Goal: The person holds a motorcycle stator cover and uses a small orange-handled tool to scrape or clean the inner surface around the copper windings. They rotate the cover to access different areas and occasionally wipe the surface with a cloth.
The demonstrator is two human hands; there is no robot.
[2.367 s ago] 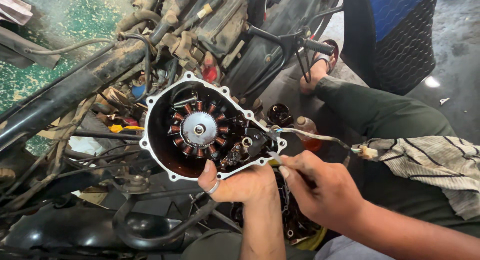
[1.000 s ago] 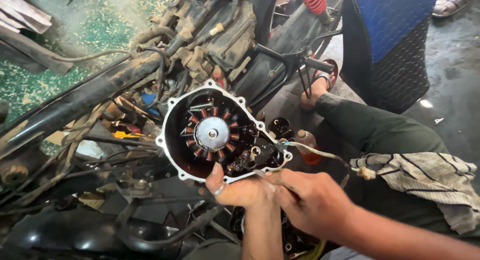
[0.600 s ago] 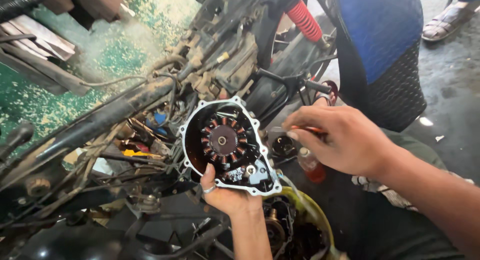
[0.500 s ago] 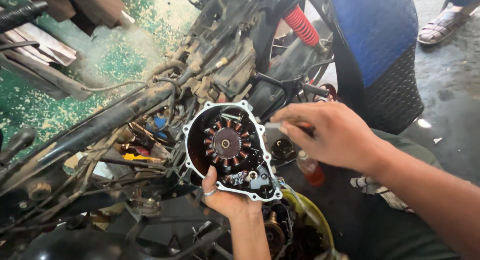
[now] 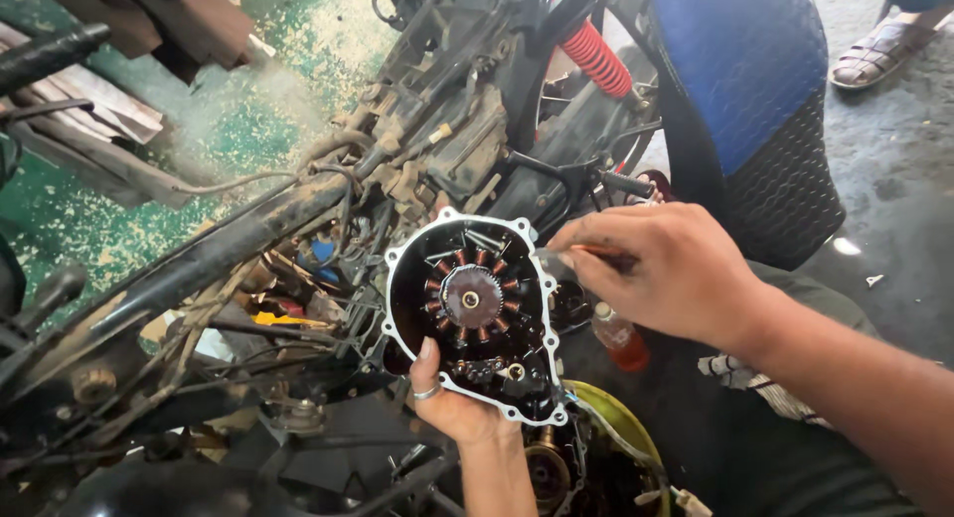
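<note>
My left hand [image 5: 449, 403] grips the lower edge of a black engine side cover [image 5: 475, 313], holding it up with its inside facing me. Copper stator coils [image 5: 470, 295] sit in a ring at its middle, and its pale rim has several bolt holes. My right hand [image 5: 664, 271] is closed on a thin tool [image 5: 564, 256] whose tip touches the cover's right rim. A ring shows on my left thumb.
A stripped motorcycle lies behind the cover: black frame tube [image 5: 199, 269], wiring, engine parts. A red shock spring [image 5: 594, 57] and a blue-and-black seat [image 5: 755, 100] are at upper right. A small red bottle [image 5: 619, 336], a rag [image 5: 755, 383] and another person's sandalled foot [image 5: 874, 60] are nearby.
My right hand has left the cover's lower right corner and risen to its upper right rim with the tool. The view has tilted upward; my left hand keeps its hold.
</note>
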